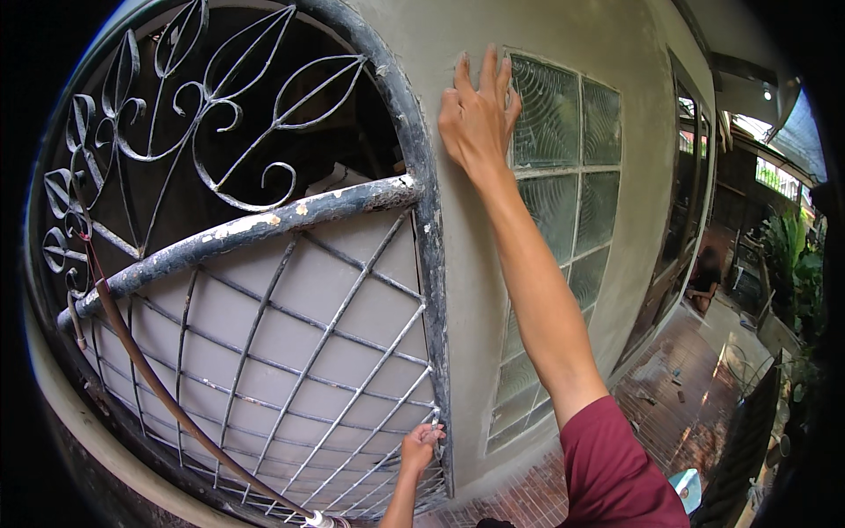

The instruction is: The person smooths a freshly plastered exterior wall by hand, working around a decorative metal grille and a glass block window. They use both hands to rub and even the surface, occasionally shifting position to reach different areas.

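My right hand (482,110) is raised high with its fingers stretched upward, resting against the grey-green plastered wall (462,290) just left of a glass-block window (547,114). It holds nothing. Low in the view, my left hand (422,447) is closed in a pinch at the right edge of a metal grille (330,330), beside its dark upright frame (429,229). What its fingers hold, if anything, is too small to make out. The grille has diagonal bars, chipped dark paint and bare grey patches. A thick peeling crossbar (264,224) spans it, with curled leaf scrollwork (211,97) above.
A brown strip like a hose (158,387) slants across the grille down to a white fitting (319,519). Red brick paving (669,378) runs along the wall. Farther off, a person (706,277) sits low near a doorway. Green plants (788,238) stand at the right.
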A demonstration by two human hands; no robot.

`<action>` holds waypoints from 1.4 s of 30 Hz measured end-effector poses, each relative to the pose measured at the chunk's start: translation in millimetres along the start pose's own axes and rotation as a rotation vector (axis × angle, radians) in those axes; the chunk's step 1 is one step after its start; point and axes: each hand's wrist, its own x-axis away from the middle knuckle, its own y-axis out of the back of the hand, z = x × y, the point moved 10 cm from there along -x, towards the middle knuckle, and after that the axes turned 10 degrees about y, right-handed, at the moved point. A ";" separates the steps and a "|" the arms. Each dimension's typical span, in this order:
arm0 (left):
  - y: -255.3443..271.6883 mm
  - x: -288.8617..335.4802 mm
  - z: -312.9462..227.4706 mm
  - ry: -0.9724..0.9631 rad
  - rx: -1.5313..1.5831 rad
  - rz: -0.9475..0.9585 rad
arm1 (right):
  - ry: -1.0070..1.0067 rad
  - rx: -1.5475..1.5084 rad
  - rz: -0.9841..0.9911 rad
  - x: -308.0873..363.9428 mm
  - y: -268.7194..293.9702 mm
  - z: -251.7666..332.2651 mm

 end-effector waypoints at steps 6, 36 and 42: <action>-0.5 0.1 -1.9 -0.003 -0.003 0.001 | 0.020 0.002 -0.042 -0.5 1.3 8.3; 2.2 3.3 0.4 0.000 0.033 -0.100 | 0.021 0.017 0.001 1.9 -1.0 14.8; 2.7 7.6 2.4 -0.015 0.051 -0.170 | 0.081 -0.240 0.058 -2.8 -7.2 17.8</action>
